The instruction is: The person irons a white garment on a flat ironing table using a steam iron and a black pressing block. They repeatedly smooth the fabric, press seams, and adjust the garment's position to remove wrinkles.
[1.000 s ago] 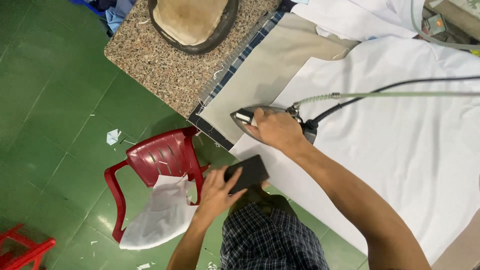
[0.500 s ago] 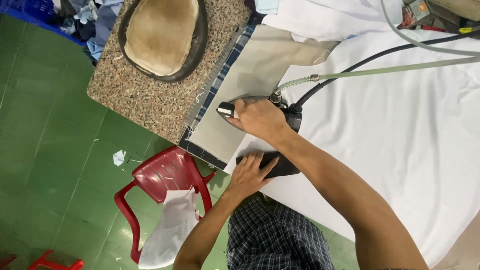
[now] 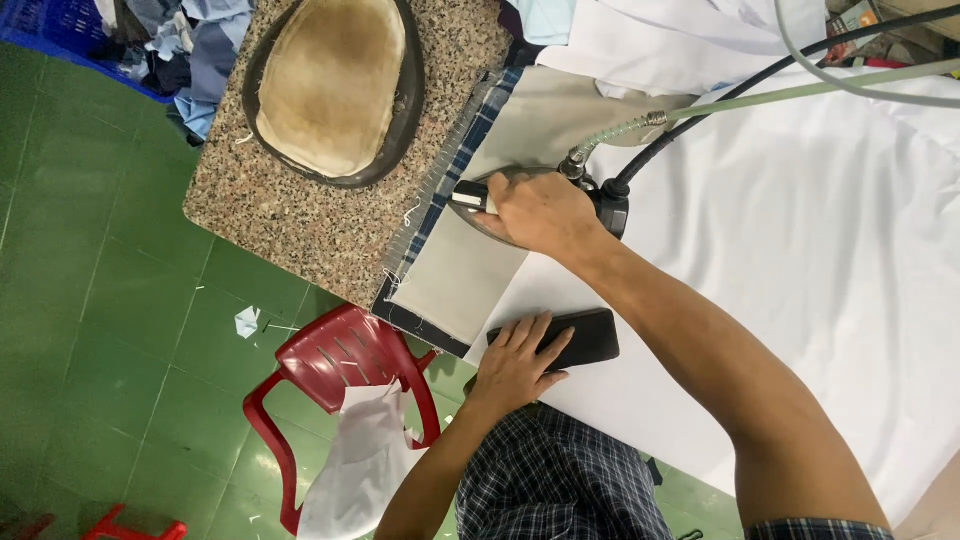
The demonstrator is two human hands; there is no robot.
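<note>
Nearest the camera, a checked dark shirt (image 3: 565, 480) is seen at the bottom edge, with a red plastic chair (image 3: 340, 365) on the green tiled floor (image 3: 90, 330) just left of it; a white cloth (image 3: 360, 465) is draped over the chair seat. The left hand (image 3: 515, 365) is laid flat, fingers spread and released, on a black phone-like slab (image 3: 575, 338) that rests at the near edge of the white sheet (image 3: 830, 260) covering the tabletop. No grasp is made on the slab; it is only pressed under the palm and fingers. Just beyond, the right hand (image 3: 540, 215) is clenched around the handle of a steam iron (image 3: 500, 205), which is set on a beige fabric piece (image 3: 470, 270). The beige piece is spread over a blue checked pad edge (image 3: 455, 175) and is bordered by a dark strip nearest the chair. A pale green hose (image 3: 760, 95) and a black cable (image 3: 720, 100) are run from the iron's rear toward the upper right. Left of the iron, a speckled granite slab (image 3: 300, 220) is seen, and a scorched tan oval pad in a dark rim (image 3: 330, 85) is placed on it. Farthest away, a heap of clothes (image 3: 180, 50) is piled at the top left, and folded white garments (image 3: 670, 40) are lying at the top.
</note>
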